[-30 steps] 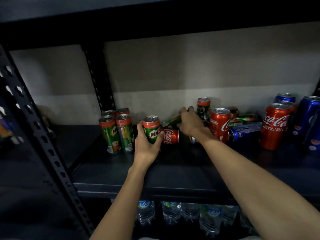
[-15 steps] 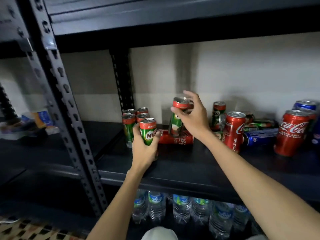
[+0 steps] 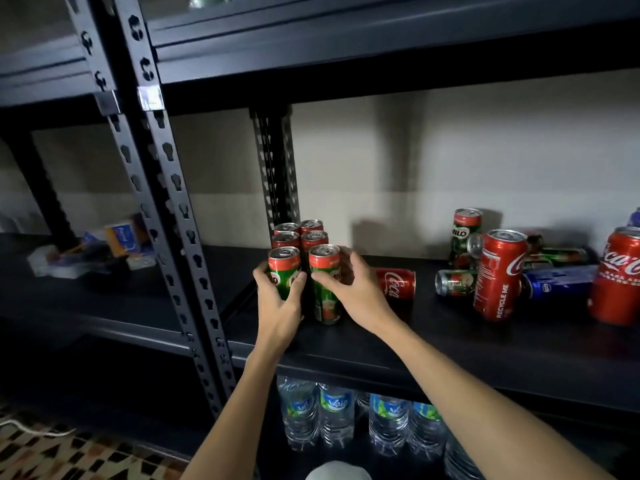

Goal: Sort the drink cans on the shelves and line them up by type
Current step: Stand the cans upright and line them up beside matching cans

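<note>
Head view: two more Milo cans join the block

Head camera, left to right. On the neighbouring shelf far left sits blurred clutter, too soft to name. Next comes the slotted post at the front, then the back post, with the Milo block packed against it: four upright cans in two rows.

In front of them, the left hand wraps its fingers round a Milo can, and the right hand is curled round a second Milo can. Both cans stand upright on the shelf, side by side and touching or nearly so, forming a third row. Half a second ago the left can was short of the block and the right can was up in the air over the fallen Coke; now both are down and lined up. So the Milo group appears to have grown to six, and both hands can likely let go.

Right of the hands, a Coke can lies on its side. Further right is the unsorted pile: one standing Milo, a fallen Milo, a tall Coke, a lying blue can, another Coke at the edge. Most sorting remains there.

Water bottles stand below.
</note>
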